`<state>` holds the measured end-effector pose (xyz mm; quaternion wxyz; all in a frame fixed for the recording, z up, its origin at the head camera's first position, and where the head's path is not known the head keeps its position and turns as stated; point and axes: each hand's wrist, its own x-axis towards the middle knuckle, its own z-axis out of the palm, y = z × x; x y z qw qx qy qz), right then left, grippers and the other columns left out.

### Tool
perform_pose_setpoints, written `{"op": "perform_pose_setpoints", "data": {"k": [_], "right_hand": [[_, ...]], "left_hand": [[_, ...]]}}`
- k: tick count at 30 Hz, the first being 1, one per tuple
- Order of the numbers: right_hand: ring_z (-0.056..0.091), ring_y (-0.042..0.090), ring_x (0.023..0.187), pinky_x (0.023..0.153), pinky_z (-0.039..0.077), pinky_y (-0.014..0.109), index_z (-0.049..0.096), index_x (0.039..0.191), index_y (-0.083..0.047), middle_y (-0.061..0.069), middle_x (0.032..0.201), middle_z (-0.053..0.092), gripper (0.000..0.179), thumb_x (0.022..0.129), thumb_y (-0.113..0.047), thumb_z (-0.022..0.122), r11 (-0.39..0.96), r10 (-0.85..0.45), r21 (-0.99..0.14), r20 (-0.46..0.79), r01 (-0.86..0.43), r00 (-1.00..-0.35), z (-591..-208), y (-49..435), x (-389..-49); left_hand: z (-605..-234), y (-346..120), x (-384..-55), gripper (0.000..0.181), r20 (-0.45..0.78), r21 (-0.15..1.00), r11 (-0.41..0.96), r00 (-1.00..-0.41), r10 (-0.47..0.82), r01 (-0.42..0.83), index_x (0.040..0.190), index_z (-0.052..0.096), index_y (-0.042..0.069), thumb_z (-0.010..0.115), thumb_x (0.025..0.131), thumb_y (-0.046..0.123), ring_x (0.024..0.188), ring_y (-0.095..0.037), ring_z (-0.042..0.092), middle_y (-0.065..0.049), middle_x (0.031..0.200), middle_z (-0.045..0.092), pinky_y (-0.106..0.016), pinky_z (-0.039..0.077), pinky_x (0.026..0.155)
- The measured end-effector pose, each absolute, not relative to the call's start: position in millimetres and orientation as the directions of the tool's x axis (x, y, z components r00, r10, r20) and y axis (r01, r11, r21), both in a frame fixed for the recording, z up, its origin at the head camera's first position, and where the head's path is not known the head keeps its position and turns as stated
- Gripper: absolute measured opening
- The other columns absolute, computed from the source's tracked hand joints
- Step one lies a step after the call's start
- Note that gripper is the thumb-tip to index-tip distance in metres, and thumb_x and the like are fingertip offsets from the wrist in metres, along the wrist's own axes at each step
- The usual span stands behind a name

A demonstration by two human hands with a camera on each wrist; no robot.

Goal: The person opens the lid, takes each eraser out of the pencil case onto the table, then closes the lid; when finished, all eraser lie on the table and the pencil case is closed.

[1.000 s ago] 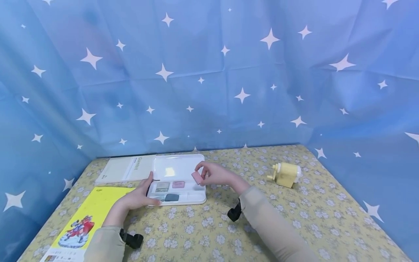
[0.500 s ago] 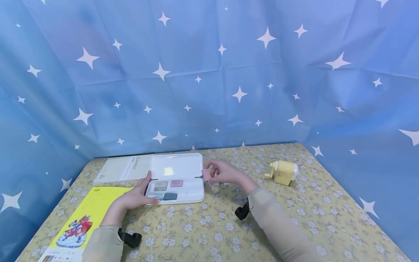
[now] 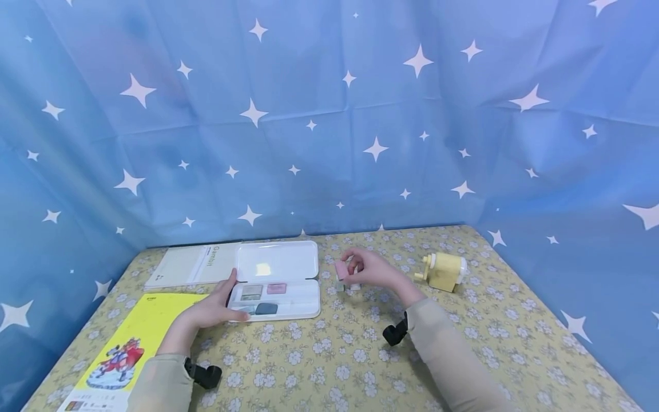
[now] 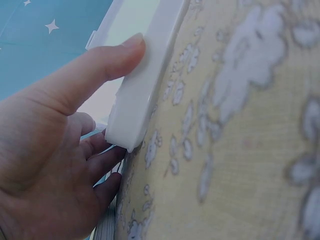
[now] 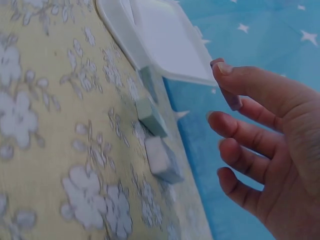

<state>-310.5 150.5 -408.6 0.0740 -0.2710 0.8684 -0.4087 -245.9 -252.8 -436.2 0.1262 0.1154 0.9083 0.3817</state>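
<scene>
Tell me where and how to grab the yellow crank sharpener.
Probably take its boxy body from above, across the near and far sides: it sits upright, while the crank juts from its left end in the head view. Your right grip is nearer, but it holds a pink block.

Your surface (image 3: pixel 319 366) has a yellow floral covering. On your left lie a Gambit-labelled pad (image 3: pixel 177 268) and a yellow-covered book (image 3: pixel 149 320); beside them, an open white pencil case (image 3: pixel 288 260). Farther right you have a pale green block (image 5: pixel 150 116), a white block (image 5: pixel 162 162) and a yellow crank pencil sharpener (image 3: pixel 445 272).
</scene>
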Motion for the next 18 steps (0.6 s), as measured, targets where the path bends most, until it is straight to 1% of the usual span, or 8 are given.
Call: {"op": "perform_pose_setpoints", "data": {"k": [8, 16, 18], "right_hand": [[0.060, 0.021, 0.074, 0.067, 0.049, 0.037, 0.057, 0.120, -0.013, 0.003, 0.087, 0.063, 0.044, 0.082, -0.021, 0.078, 0.509, -0.484, -0.777, 0.097, -0.370, -0.870, -410, 169, -308], [0.059, 0.021, 0.077, 0.068, 0.050, 0.035, 0.057, 0.123, -0.010, 0.006, 0.090, 0.062, 0.047, 0.082, -0.019, 0.078, 0.502, -0.444, -0.794, 0.106, -0.345, -0.890, -413, 186, -308], [0.059, 0.021, 0.076, 0.067, 0.050, 0.035, 0.057, 0.123, -0.010, 0.006, 0.090, 0.062, 0.048, 0.081, -0.018, 0.079, 0.504, -0.433, -0.796, 0.104, -0.336, -0.895, -414, 189, -308]], "left_hand": [[-435, -253, -245, 0.124, -0.151, 0.721, 0.686, -0.943, 0.297, 0.100, 0.155, -0.008, 0.010, 0.081, 0.075, 0.038, 0.140, -0.046, 0.011, -0.024, 0.158, 0.002, -0.065, 0.016, 0.107], [-435, -252, -245, 0.123, -0.146, 0.717, 0.689, -0.943, 0.298, 0.106, 0.155, -0.008, 0.010, 0.081, 0.075, 0.038, 0.140, -0.046, 0.011, -0.025, 0.158, 0.003, -0.065, 0.016, 0.107], [-435, -251, -245, 0.123, -0.144, 0.722, 0.683, -0.942, 0.303, 0.110, 0.155, -0.008, 0.009, 0.081, 0.075, 0.038, 0.140, -0.046, 0.012, -0.025, 0.157, 0.003, -0.065, 0.016, 0.107]]}}
